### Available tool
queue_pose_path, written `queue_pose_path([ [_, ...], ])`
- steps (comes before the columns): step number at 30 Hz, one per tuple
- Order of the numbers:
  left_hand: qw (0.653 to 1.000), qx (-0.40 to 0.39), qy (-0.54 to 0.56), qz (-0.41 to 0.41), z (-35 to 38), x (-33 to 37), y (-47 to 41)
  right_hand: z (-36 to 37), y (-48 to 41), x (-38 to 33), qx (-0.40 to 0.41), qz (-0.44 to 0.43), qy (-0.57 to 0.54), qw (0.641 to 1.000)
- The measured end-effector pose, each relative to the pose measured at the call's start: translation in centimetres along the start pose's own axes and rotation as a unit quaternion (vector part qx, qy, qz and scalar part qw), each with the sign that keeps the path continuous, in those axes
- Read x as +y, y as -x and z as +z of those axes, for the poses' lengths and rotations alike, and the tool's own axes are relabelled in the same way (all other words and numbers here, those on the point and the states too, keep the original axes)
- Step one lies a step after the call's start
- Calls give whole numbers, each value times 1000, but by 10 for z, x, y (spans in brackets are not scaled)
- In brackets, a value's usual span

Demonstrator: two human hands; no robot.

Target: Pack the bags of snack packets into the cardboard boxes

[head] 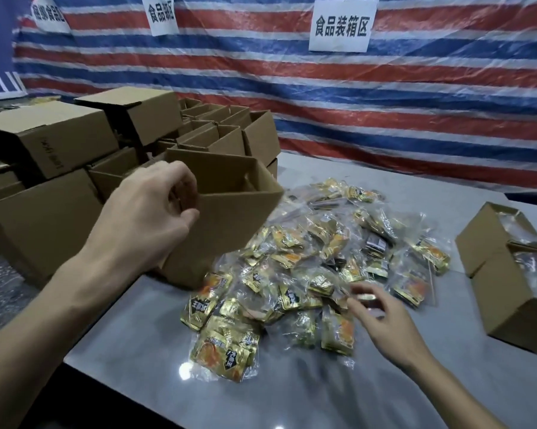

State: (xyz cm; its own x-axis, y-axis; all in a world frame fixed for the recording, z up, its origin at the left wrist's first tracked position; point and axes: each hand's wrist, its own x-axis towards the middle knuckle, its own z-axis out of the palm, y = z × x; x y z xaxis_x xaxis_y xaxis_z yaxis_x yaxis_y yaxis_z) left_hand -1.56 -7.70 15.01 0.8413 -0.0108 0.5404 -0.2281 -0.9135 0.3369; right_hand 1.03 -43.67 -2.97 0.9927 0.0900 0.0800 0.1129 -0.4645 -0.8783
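Left hand (149,209) pinches open box (230,218) beside stacked boxes (59,140); right hand (381,317), fingers spread, over bags (307,267).

The middle of the grey table (131,360) is covered by a heap of clear bags of snack packets (316,267). The left side is blocked by stacked cardboard boxes (53,140), with an open box (227,218) tilted in front of them. Two filled boxes (505,274) stand at the right edge. Bare tabletop is left along the near edge and behind the heap, below the striped tarpaulin (384,97).
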Motion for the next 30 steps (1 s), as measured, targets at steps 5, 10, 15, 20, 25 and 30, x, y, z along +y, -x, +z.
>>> queue_pose_path([
  [5,982,-137,111,61,32,26,35,-24,9,-11,94,48,-160,981],
  [10,947,-247,183,95,110,38,75,-47,28,4,72,138,-179,972],
  [15,924,-296,206,129,182,46,117,-56,52,23,52,161,-116,979],
  [20,909,-323,250,88,211,46,144,-50,74,38,91,126,50,987],
  [25,912,-321,255,16,219,49,156,-20,97,47,79,74,205,973],
  [30,917,-306,255,-10,212,54,146,-4,105,51,52,149,168,973],
])
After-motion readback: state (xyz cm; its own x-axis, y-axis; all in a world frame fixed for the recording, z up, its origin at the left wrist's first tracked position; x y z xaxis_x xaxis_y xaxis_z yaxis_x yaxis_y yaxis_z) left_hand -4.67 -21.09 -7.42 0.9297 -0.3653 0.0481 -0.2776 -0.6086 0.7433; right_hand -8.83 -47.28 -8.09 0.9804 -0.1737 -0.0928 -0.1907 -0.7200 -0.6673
